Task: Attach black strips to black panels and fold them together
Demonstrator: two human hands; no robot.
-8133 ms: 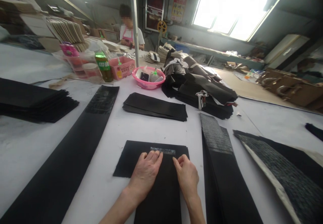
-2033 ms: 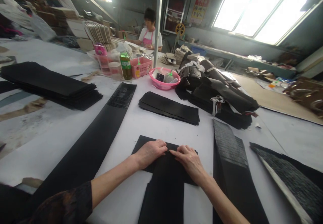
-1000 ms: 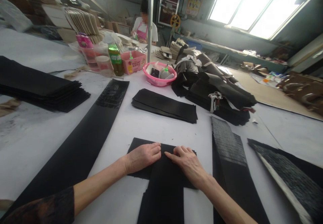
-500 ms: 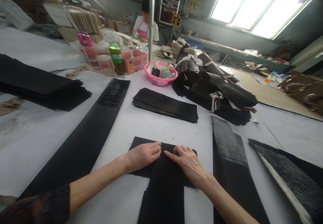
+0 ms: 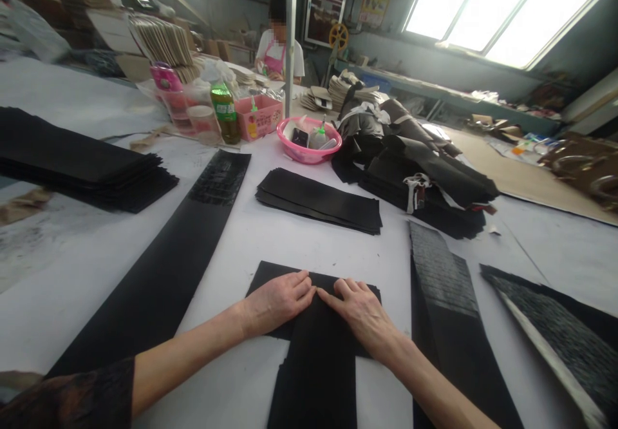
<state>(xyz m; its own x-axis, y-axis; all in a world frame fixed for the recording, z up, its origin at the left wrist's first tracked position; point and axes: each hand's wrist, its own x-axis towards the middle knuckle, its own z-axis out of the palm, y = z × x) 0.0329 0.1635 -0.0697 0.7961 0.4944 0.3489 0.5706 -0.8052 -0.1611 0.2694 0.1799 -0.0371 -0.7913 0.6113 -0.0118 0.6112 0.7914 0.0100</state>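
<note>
A long black strip [image 5: 316, 377] runs from the near edge up to a black rectangular sheet [image 5: 264, 276] lying crosswise on the white table, making a T shape. My left hand [image 5: 280, 300] pinches at the strip's far end, thumb and fingers closed together. Close beside it, my right hand [image 5: 360, 313] has its fingers curled down on the same end, its thumb nearly touching the left fingertips. The fingers cover the place where strip and sheet meet. Beyond the hands lies a small stack of black rectangular pieces [image 5: 318, 202].
A long black strip [image 5: 159, 261] lies left, other strips [image 5: 449, 326] right. Black pieces are stacked [image 5: 82, 158] far left. Behind stand a pink basin [image 5: 309, 154], a green bottle [image 5: 224, 113], a pink box [image 5: 261, 120] and a dark material heap [image 5: 420, 165]. A person [image 5: 277, 49] sits beyond.
My left fingertips have slid slightly right, closing the small gap to my right thumb. My right hand stays pressed on the strip's end. The whole view has shifted a little.
</note>
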